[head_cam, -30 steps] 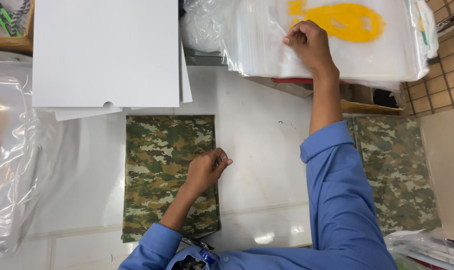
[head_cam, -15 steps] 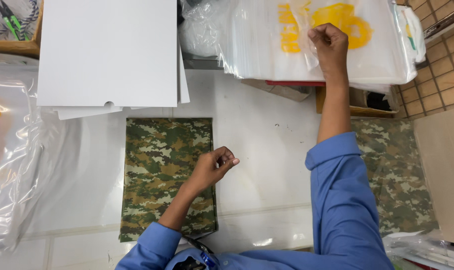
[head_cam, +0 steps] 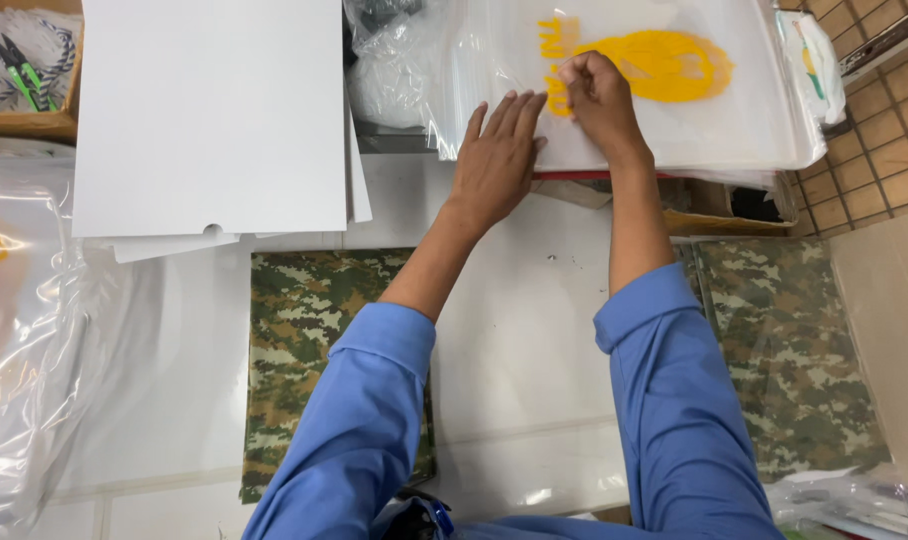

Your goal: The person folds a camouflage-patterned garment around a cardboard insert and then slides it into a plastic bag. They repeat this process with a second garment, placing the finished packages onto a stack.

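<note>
both hands are up at the far edge of the white table [head_cam: 534, 330], on a stack of clear plastic bags [head_cam: 734, 130] that bear a yellow print [head_cam: 664, 65]. the left hand [head_cam: 496, 165] lies flat and open on the near left part of the stack, fingers straight and spread a little, palm down, pressing on the top bag and gripping nothing. the right hand [head_cam: 599, 95] is just beside it, curled closed with thumb and fingertips pinched together on the top bag's plastic, right at the left edge of the yellow print (how much film is caught in the pinch cannot be told). the two hands are near each other, almost touching at the fingertips. both arms wear blue sleeves [head_cam: 674, 420].

the stack sits at the top of the view, overhanging a brown cardboard box [head_cam: 704, 205], with more crumpled clear plastic [head_cam: 394, 70] to its left. on the table below the left arm lies a folded camouflage cloth [head_cam: 294, 320], partly covered by the sleeve. a second camouflage piece in clear wrap [head_cam: 794, 350] lies to the right, beside a tiled floor [head_cam: 884, 130]. a pile of white card sheets [head_cam: 214, 110] lies at the upper left, well apart from the hands, and loose clear plastic film [head_cam: 34, 350] covers the left edge. a wooden tray [head_cam: 24, 122] with green-handled snips [head_cam: 29, 75] sits in the top left corner.
</note>
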